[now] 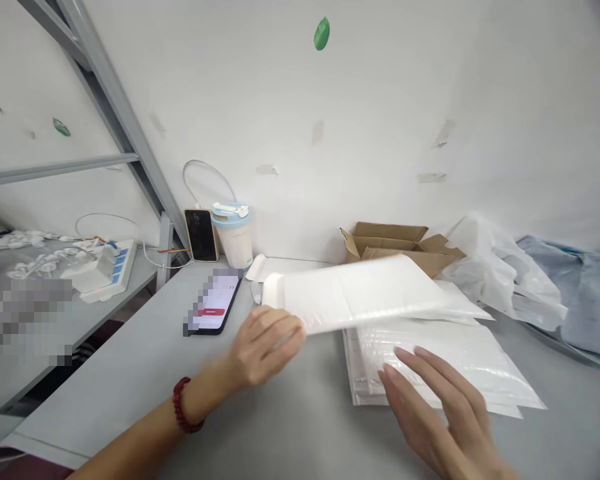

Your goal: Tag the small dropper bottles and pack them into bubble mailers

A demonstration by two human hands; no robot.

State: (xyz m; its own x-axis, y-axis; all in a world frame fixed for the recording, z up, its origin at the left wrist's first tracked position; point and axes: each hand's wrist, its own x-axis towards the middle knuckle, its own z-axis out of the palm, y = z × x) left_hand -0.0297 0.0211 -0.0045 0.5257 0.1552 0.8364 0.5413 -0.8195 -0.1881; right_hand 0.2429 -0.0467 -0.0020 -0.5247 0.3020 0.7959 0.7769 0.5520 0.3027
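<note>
My left hand (pixel 267 347), with a red bead bracelet (pixel 184 405) on its wrist, is closed on the lower left edge of a white padded envelope (pixel 360 290). That envelope is raised above the table and slightly blurred. Under and to the right of it lies a stack of similar white envelopes (pixel 460 353). My right hand (pixel 443 407) is over the near part of this stack with its fingers apart, holding nothing. Behind the raised envelope, another white envelope (pixel 283 267) lies flat near the wall.
A phone (pixel 225 303) lies left on the grey table (pixel 150 353); another phone (pixel 201 235) leans by a lidded cup (pixel 235 237). An open cardboard box (pixel 395 250), a plastic bag (pixel 500 267) and blue-grey packages (pixel 580 293) stand at the back right.
</note>
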